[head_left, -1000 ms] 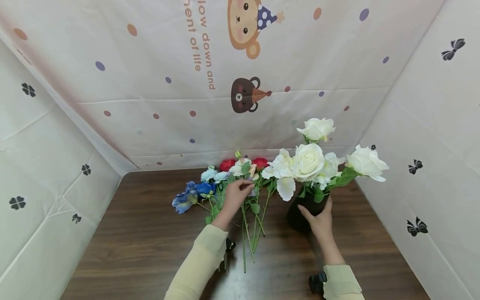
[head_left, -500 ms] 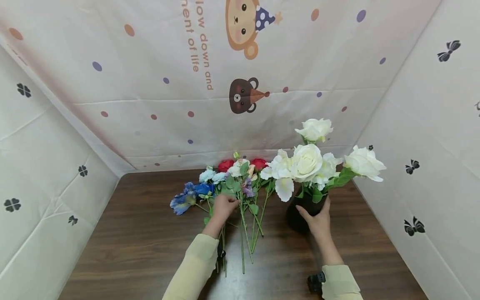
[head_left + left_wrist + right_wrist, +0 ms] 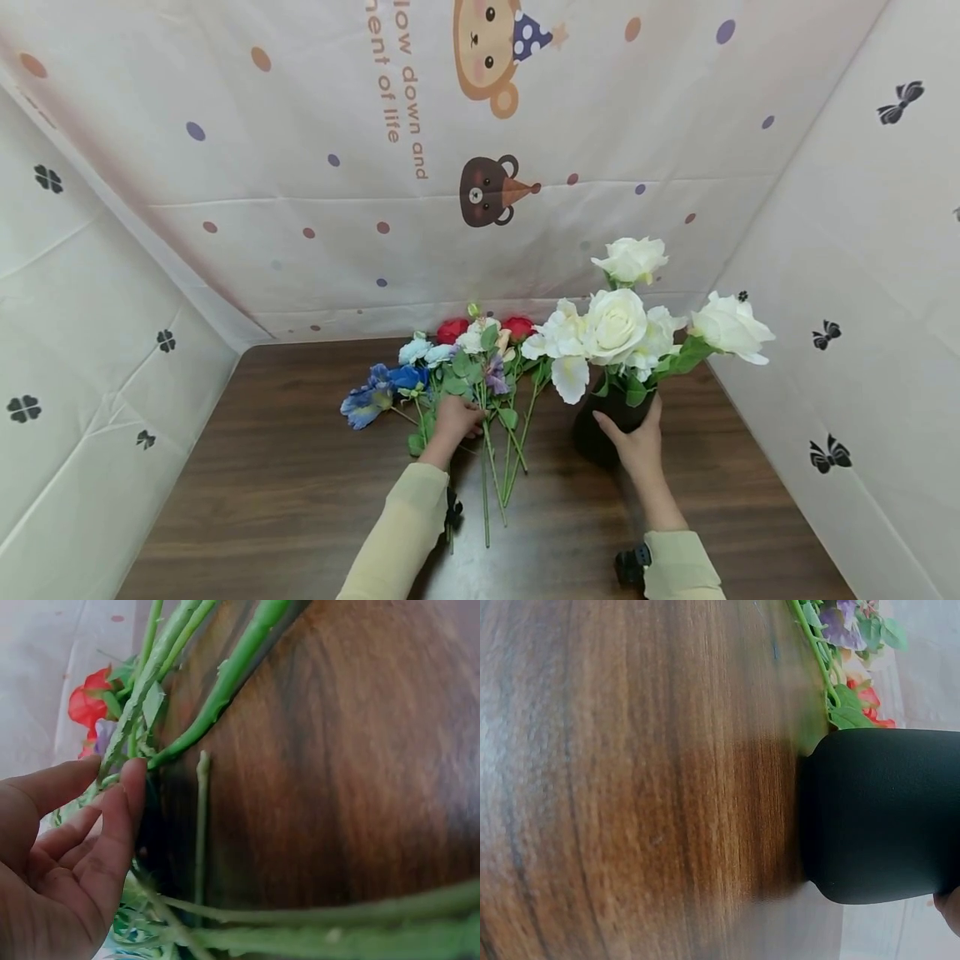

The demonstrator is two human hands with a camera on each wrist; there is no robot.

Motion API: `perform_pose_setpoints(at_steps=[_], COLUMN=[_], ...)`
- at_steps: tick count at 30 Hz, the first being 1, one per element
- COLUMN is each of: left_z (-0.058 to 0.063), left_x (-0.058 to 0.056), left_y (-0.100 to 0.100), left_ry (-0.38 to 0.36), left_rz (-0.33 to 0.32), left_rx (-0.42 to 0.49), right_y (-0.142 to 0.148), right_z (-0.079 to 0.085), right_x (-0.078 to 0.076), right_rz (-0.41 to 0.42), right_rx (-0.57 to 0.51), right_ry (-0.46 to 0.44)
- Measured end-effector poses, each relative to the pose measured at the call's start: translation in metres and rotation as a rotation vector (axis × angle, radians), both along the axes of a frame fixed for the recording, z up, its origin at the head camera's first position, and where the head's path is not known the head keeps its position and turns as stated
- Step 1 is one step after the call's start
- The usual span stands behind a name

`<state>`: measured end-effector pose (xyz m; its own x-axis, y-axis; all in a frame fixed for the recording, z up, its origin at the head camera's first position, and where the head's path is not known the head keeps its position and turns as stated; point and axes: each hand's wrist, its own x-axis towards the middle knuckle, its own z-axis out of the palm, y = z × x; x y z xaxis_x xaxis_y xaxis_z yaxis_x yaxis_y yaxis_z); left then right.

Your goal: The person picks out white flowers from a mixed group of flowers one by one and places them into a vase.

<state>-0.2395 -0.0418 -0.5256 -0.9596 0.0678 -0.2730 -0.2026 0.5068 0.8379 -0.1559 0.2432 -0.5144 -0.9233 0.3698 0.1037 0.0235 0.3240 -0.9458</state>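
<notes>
My left hand [image 3: 455,421] is among the flowers lying mid-table. In the left wrist view its thumb and fingers [image 3: 112,817] pinch a green flower stem [image 3: 146,694]; which bloom it bears is unclear. Around it lie blue flowers [image 3: 375,396], light blue ones [image 3: 426,351], a purple one [image 3: 496,375] and red ones [image 3: 452,331], with long stems toward me. My right hand [image 3: 641,442] grips a black vase [image 3: 596,433], thumb on its near side. White roses [image 3: 615,323] and other white blooms stand in the vase, which the right wrist view shows resting on the table [image 3: 652,787].
Printed cloth walls [image 3: 300,167] enclose the dark wooden table [image 3: 262,500] at the back and both sides. One white rose [image 3: 731,327] leans out to the right of the vase. A black wrist camera [image 3: 632,567] sits by the right sleeve.
My left hand has come down and nearer from above the blooms to the stems, and its fingers have closed on one. The right hand and vase have stayed in place.
</notes>
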Motion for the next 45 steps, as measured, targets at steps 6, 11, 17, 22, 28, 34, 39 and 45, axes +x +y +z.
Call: perform_pose_setpoints(at_steps=[6, 11, 17, 22, 28, 34, 39, 45], left_z=[-0.002, -0.001, 0.002, 0.007, 0.021, 0.048, 0.065, 0.076], left_x=[-0.001, -0.002, -0.002, 0.000, 0.007, 0.018, 0.033, 0.051], left_y=[0.000, 0.002, 0.003, 0.001, -0.002, -0.007, -0.010, -0.008], left_ry=[-0.002, 0.008, 0.009, -0.001, 0.022, 0.105, 0.219, 0.423], left_rz=[0.004, 0.002, 0.022, 0.030, 0.025, 0.026, 0.026, 0.003], left_rx=[0.027, 0.025, 0.086, 0.167, 0.212, 0.213, 0.182, 0.083], right_y=[0.000, 0.000, 0.000, 0.001, 0.001, 0.001, 0.001, 0.002], right_z=[0.001, 0.002, 0.002, 0.002, 0.002, 0.001, 0.002, 0.000], right_x=[0.000, -0.001, -0.001, -0.001, -0.002, -0.002, -0.001, -0.001], right_rz=[-0.001, 0.000, 0.000, -0.001, -0.003, -0.007, -0.012, -0.018], right_rx=[-0.012, -0.014, -0.020, -0.020, -0.011, -0.015, -0.016, -0.016], right_ry=[-0.002, 0.014, 0.021, 0.026, 0.030, 0.023, 0.016, 0.024])
